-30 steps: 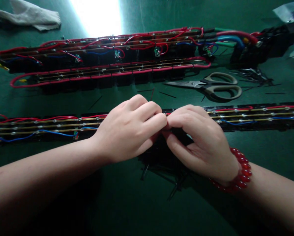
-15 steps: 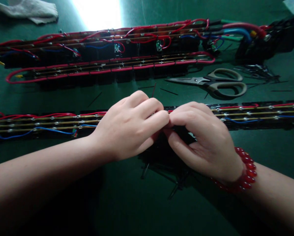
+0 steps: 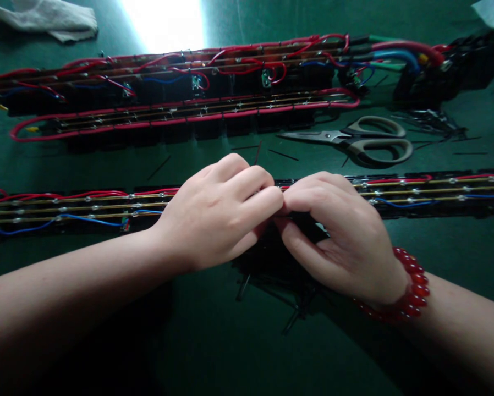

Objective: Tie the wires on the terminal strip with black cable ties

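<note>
A long black strip with brass rails and red and blue wires runs across the green mat from left to right. My left hand and my right hand meet over its middle, knuckles touching, fingers curled and pinched together. What they pinch is hidden under the fingers. A red bead bracelet sits on my right wrist. A pile of black cable ties lies just under and in front of my hands.
Two more wired strips lie side by side at the back. Grey-handled scissors rest to the right of them, with loose black tie ends around. A white cloth lies at the far left corner. Black connectors with thick cables sit far right.
My hands stay pinched together over the strip's middle. The view has shifted slightly, and the fingers have barely moved.
</note>
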The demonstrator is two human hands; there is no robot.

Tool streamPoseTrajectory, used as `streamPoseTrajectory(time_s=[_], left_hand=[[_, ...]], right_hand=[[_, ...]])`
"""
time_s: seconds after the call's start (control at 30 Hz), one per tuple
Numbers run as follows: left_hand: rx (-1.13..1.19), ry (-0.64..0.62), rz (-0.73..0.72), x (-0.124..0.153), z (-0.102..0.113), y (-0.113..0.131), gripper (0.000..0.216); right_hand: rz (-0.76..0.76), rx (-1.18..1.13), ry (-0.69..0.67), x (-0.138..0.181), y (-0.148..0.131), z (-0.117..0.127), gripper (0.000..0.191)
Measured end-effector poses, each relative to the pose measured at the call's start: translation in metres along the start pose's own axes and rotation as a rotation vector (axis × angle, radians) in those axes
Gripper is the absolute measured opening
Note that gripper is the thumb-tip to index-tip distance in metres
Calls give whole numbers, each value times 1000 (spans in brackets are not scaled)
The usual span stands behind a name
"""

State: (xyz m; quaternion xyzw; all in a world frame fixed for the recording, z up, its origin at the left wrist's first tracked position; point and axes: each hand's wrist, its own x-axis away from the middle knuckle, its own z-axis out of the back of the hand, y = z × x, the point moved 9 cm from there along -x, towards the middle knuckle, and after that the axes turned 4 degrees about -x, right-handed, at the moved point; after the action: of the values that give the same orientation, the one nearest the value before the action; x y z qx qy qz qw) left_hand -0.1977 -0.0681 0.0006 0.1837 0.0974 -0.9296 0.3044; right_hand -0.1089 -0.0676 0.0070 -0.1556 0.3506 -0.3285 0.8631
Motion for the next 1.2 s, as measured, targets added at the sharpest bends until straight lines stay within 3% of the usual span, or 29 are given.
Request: streamPoseTrajectory(time_s=[0.63, 1.2], left_hand=[[33, -2, 5, -1, 1, 1, 13], [115, -42, 107, -1, -1, -6, 13]], right_hand=[[0, 14, 8, 1, 0, 1, 14], [-23, 7, 29, 1, 1, 2, 16]])
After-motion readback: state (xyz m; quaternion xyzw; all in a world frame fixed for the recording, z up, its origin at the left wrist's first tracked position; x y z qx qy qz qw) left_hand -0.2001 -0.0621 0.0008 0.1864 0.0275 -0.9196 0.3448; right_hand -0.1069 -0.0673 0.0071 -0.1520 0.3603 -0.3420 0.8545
